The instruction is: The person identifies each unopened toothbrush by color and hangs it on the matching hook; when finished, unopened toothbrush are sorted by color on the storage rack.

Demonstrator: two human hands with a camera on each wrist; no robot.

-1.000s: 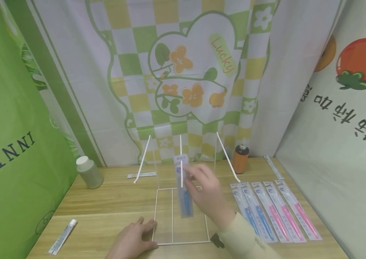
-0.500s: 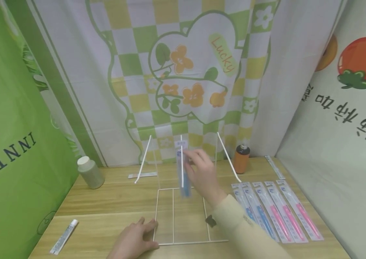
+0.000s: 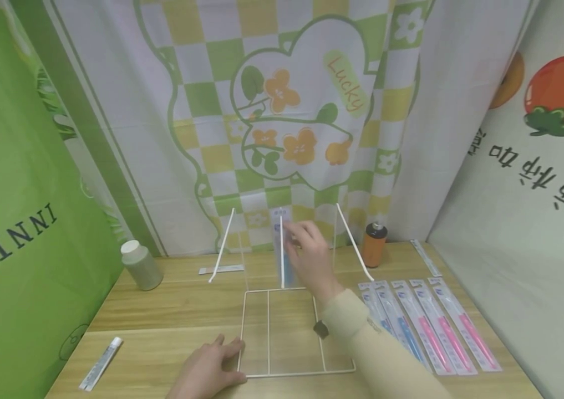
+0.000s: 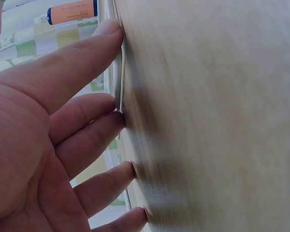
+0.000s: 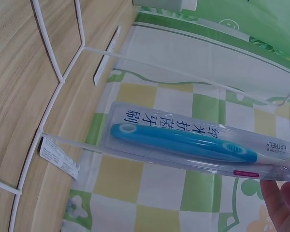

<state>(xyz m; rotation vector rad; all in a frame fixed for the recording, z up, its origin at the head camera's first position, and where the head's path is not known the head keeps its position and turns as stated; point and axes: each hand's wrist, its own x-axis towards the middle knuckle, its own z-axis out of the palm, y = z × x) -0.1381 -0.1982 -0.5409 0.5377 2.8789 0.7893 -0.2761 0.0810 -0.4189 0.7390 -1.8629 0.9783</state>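
Observation:
A blue toothbrush in a clear blister pack (image 5: 183,142) is pinched by my right hand (image 3: 309,257) near its top end. In the head view the pack stands roughly upright behind the middle prong of a white wire rack (image 3: 269,332); whether it hangs on the prong I cannot tell. My left hand (image 3: 207,366) lies on the table at the rack's left front corner, fingers spread. In the left wrist view its fingertips touch the wooden surface beside the rack's wire, and nothing is gripped.
Several packaged toothbrushes (image 3: 428,327), blue and pink, lie in a row at right. An orange bottle (image 3: 374,246) stands behind them. A white-capped bottle (image 3: 141,266) and a toothpaste tube (image 3: 101,363) are at left. Slim packets (image 3: 222,269) lie at the back.
My right hand has carried the toothbrush pack upward and back along the middle prong. The left hand has stayed in place at the rack's corner.

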